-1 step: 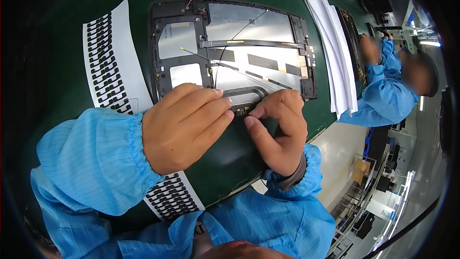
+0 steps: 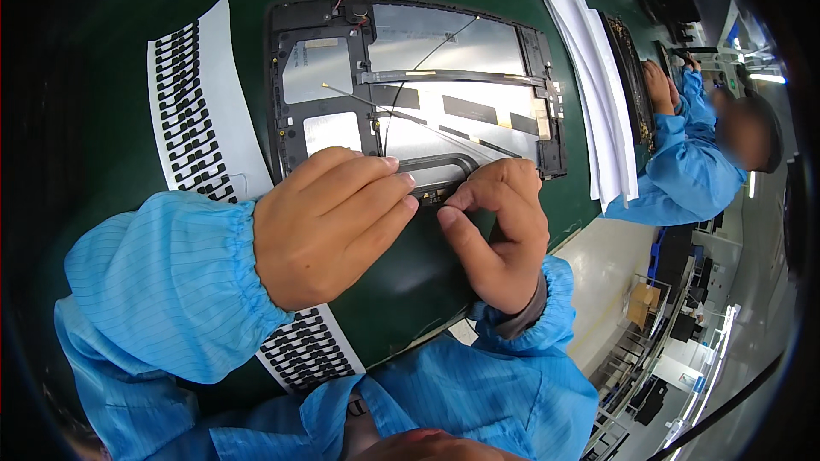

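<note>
A black tablet housing with silvery inner panels and thin antenna cables lies on the green table in front of me. My left hand reaches over its near left part, fingers close together and fingertips pressed on the near edge; the thumb is hidden. Beside it, my right hand pinches with thumb and forefinger at the same edge, next to a small dark connector area. Whatever sits in that pinch is too small to make out.
A white backing sheet with rows of black stickers lies at the left, partly under my left arm. White paper sheets are at the right. Beyond them, a co-worker in a blue smock works with dark parts.
My hands and the housing stay in nearly the same place. The co-worker's hand at the right has shifted slightly.
</note>
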Motion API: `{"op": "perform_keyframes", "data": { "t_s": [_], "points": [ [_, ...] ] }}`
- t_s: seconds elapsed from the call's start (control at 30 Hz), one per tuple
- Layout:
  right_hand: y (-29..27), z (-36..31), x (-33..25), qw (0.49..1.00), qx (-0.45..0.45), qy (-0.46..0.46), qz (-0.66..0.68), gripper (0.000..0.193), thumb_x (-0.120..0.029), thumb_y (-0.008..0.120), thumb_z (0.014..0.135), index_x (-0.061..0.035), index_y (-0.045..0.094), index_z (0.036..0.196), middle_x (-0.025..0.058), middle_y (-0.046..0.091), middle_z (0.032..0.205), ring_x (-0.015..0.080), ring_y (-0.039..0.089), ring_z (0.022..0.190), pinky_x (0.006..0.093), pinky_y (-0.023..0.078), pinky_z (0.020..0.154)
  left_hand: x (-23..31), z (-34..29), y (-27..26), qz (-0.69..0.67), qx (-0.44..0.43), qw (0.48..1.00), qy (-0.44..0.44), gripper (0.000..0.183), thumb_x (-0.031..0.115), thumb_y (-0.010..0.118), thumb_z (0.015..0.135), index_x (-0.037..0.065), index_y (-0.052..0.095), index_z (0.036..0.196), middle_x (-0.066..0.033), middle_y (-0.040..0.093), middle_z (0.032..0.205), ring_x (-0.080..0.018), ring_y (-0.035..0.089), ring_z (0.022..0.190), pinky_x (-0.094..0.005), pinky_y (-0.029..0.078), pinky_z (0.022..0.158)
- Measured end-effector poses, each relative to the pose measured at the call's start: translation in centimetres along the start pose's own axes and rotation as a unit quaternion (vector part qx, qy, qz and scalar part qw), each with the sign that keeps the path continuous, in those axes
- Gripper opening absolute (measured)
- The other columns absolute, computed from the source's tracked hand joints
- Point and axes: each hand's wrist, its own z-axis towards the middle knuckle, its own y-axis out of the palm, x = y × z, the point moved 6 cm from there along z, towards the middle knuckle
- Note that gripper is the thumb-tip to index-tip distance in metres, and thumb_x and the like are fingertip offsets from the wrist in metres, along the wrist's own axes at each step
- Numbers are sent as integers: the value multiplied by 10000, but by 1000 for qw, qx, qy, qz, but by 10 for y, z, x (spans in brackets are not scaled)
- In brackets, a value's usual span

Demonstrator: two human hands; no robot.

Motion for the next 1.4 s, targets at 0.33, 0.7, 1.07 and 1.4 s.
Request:
{"op": "perform_keyframes", "data": {
  "t_s": [0.33,0.7,1.07,1.4],
  "points": [
    [-3,-8,10,991,45,57,111,102,-26,643,614,-53,586,694,44,537,680,193,477,692,303,313,690,0,0,2,-1,24,1000,-9,326,-33,616,565,-37,593,891,-162,576,956,-294,544,914,-403,457,731],
    [-3,-8,11,991,27,68,113,90,-51,662,642,-57,599,705,35,542,681,181,479,695,301,297,696,-1,-1,1,-15,21,1000,-11,307,-29,606,583,-45,591,889,-168,574,961,-292,541,923,-398,453,735],
    [-1,-6,9,996,11,56,74,100,-52,663,626,-62,600,702,30,538,687,177,475,702,302,288,706,0,-2,2,-2,18,1000,-6,320,-16,609,596,-26,592,916,-139,570,994,-274,538,932,-402,441,754],
    [-2,-3,8,997,10,55,50,90,-49,649,617,-56,594,688,32,530,688,184,466,721,301,286,710,3,2,2,18,-45,999,10,342,-4,604,615,13,586,956,-103,557,1019,-257,533,944,-404,427,774]
  ]
}}
